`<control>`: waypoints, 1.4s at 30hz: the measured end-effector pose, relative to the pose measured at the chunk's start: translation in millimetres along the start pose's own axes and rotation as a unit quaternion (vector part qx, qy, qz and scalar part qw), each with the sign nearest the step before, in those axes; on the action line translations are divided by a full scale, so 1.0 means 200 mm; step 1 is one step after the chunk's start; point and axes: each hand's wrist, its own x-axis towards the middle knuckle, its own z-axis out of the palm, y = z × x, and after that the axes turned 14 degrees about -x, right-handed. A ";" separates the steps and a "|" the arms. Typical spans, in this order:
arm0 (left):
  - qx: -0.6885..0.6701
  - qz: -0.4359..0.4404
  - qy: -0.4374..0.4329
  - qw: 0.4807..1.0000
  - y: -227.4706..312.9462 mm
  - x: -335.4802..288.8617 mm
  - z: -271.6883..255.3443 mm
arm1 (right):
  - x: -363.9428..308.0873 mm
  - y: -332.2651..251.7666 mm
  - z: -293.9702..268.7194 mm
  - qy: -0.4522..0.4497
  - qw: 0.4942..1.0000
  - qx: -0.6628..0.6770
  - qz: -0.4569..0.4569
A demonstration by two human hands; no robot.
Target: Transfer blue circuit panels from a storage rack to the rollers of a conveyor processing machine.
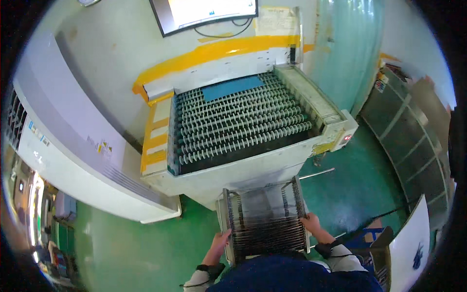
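A slotted metal rack point(228, 209) stands close in front of my body, with several thin dark panels point(265, 236) lined up in its near part. My left hand point(221, 242) is closed on the rack's left side. On the opposite side, my right hand point(311, 223) grips the frame with bent fingers. Beyond the rack is a conveyor machine point(233, 165) with rows of pale disc rollers point(243, 126). One flat blue panel point(232, 88) lies on the rollers at the far end, apart from both hands.
A tall white cabinet point(92, 131) stands on the left. A screen point(206, 14) hangs above the machine. At right are a pale strip curtain point(345, 53), a large grey panel point(408, 131) and a white board point(411, 246). A metal rod point(318, 173) juts right beside the rack.
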 end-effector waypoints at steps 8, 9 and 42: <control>0.004 -0.047 0.094 0.994 -0.13 0.16 0.30 | 0.50 0.18 -0.05 -0.085 0.988 -0.098 -0.082; -0.028 -0.047 0.107 0.993 -0.10 0.14 0.36 | 0.53 0.22 -0.03 -0.075 0.989 -0.110 -0.068; -0.081 -0.036 0.235 0.968 -0.29 -0.02 0.19 | 0.69 -0.62 0.35 -0.196 0.701 -0.431 -0.533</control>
